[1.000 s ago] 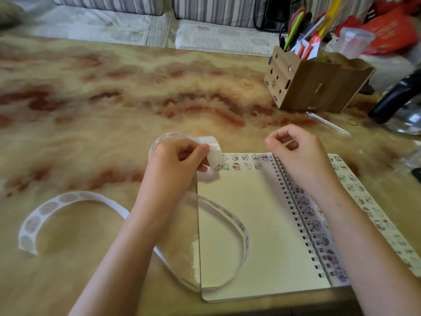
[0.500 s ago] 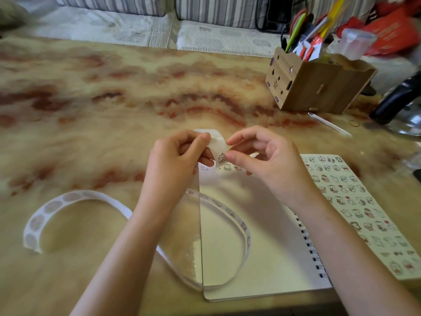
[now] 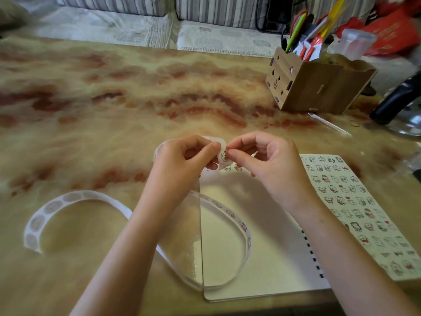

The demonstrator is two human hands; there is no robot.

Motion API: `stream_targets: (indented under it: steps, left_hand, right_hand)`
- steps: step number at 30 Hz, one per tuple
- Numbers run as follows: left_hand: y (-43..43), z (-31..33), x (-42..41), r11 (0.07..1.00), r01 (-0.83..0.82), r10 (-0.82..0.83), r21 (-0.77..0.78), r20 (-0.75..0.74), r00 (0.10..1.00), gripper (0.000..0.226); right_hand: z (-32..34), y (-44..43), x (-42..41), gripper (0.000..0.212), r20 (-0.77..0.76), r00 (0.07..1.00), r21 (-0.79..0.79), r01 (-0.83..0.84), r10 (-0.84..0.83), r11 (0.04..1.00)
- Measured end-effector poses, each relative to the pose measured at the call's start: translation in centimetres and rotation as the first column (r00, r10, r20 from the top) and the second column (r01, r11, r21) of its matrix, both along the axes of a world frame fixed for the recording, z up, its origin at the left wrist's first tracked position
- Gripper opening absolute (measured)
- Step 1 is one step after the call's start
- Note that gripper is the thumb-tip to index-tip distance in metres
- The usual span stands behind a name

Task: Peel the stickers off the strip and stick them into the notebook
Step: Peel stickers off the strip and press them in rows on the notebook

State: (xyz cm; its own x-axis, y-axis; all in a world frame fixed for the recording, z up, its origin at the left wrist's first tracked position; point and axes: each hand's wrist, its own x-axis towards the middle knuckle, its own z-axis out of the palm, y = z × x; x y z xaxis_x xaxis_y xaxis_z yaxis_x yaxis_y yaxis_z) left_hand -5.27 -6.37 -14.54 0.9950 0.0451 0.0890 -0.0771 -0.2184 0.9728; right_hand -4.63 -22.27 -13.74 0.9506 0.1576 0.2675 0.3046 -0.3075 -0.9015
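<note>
A long white sticker strip (image 3: 68,198) curls over the table and loops across the open spiral notebook (image 3: 262,258). My left hand (image 3: 182,160) pinches the strip's upper end above the notebook's top edge. There a small cartoon sticker (image 3: 223,156) faces me. My right hand (image 3: 262,158) pinches that sticker's edge between thumb and forefinger. The notebook's right page (image 3: 355,201) is covered with several rows of stickers, and a few sit along the top of the left page.
A wooden pen holder (image 3: 319,85) full of pens stands at the back right. A black-handled metal object (image 3: 401,103) lies at the right edge. A clear thin stick (image 3: 328,124) lies in front of the holder. A striped sofa runs behind the marble-patterned table (image 3: 114,106).
My right hand moved left from the notebook's top edge to the strip end and now pinches the sticker. My left hand kept hold of the strip.
</note>
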Motion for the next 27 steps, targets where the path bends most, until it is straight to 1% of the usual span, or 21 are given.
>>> stream_targets:
  steps: [7, 13, 18, 23, 27]
  left_hand:
    - [-0.08, 0.20, -0.12, 1.000, 0.001, -0.001, -0.005, 0.019, 1.000, 0.019]
    - [-0.16, 0.21, -0.07, 1.000, -0.003, 0.003, -0.016, 0.027, 1.000, 0.018]
    - [-0.16, 0.20, -0.09, 1.000, -0.003, 0.003, 0.001, 0.028, 1.000, 0.018]
    - [-0.19, 0.15, -0.11, 0.999, -0.010, 0.010, 0.032, 0.018, 1.000, 0.017]
    - [-0.23, 0.06, -0.12, 0.999, -0.029, 0.029, 0.023, 0.005, 1.000, 0.018]
  right_hand:
    - [-0.15, -0.04, 0.05, 0.011, 0.014, 1.000, -0.042, 0.016, -0.016, 0.999]
    - [-0.27, -0.05, 0.14, 0.012, 0.006, 1.000, -0.017, 0.008, -0.008, 1.000]
    - [-0.22, -0.07, 0.09, 0.010, 0.010, 1.000, -0.038, 0.003, -0.003, 0.999]
    - [-0.17, -0.03, -0.01, 0.012, 0.048, 0.999, -0.116, 0.023, -0.017, 0.993]
    - [-0.03, -0.06, -0.07, 0.011, 0.085, 0.996, -0.207, 0.041, -0.024, 0.978]
